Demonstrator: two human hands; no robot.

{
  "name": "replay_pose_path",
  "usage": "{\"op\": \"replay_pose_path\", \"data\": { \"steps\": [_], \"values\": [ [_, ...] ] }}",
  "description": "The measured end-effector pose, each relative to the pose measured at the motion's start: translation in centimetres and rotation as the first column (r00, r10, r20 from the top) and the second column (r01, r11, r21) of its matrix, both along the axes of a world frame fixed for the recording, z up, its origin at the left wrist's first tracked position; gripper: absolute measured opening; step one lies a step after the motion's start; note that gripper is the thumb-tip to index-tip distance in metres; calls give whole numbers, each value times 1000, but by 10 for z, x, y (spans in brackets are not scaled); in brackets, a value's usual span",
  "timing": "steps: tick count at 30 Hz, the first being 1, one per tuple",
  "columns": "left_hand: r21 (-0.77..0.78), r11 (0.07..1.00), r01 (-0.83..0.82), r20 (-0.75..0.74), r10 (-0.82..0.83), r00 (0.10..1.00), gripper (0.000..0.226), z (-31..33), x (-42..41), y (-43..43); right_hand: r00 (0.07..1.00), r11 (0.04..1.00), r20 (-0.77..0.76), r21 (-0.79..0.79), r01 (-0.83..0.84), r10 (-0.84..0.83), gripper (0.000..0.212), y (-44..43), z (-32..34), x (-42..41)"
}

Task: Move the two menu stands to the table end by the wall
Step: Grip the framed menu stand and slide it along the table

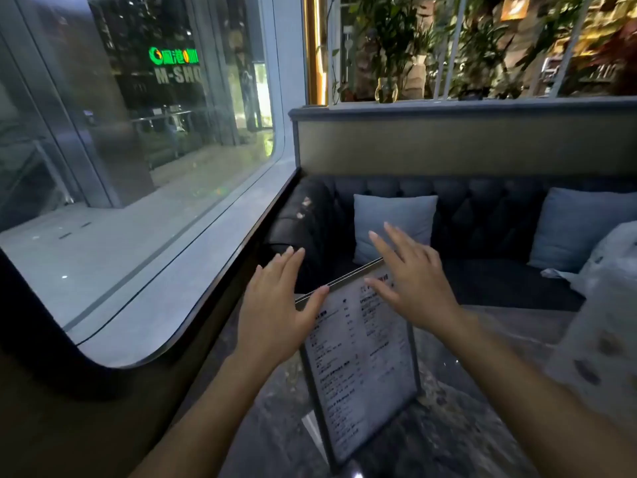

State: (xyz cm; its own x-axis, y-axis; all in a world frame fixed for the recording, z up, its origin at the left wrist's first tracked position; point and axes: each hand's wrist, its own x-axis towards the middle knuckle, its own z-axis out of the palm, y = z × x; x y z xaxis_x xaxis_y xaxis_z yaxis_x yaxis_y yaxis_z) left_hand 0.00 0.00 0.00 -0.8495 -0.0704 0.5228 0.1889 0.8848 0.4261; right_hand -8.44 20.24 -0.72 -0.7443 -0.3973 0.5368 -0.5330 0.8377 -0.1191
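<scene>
One menu stand (362, 367), a framed printed sheet in a dark metal frame, stands upright and slightly tilted on the dark marbled table (458, 426), near the table's left end by the window wall. My left hand (275, 305) is spread over the stand's top left corner, its thumb at the top edge. My right hand (413, 281) hovers with fingers apart over the top right corner. Neither hand grips the frame. I cannot see a second menu stand.
A big window with a grey sill (165, 291) runs along the left. A dark tufted sofa (482, 236) with two blue cushions (393, 222) faces me behind the table. A pale spotted cloth (603, 339) blurs at the right edge.
</scene>
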Motion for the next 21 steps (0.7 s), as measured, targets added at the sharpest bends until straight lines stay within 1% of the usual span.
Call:
{"op": "replay_pose_path", "data": {
  "steps": [3,4,6,9,14,17,21],
  "values": [
    [53,998,41,79,-45,996,50,-11,0,-1,997,998,82,64,-5,0,66,0,-10,-7],
    [72,996,46,130,-55,990,46,-14,1,-2,992,997,130,73,-14,4,66,0,-14,-8],
    [83,995,48,165,-61,984,41,-19,2,-2,985,996,169,79,-29,15,64,-1,-21,-10],
    [105,994,16,132,-30,991,35,-22,1,-6,987,997,158,73,-20,9,59,-1,-20,-13],
    [79,997,-3,107,-6,994,31,-23,-1,-7,991,998,131,59,-19,11,51,0,-16,-13],
    [46,999,-22,119,16,993,31,-23,-7,-7,991,999,130,47,-7,0,50,1,-15,-12],
    [40,999,-33,140,27,990,30,-22,-16,-8,991,999,133,51,19,-25,52,7,-14,-11]
  ]
}}
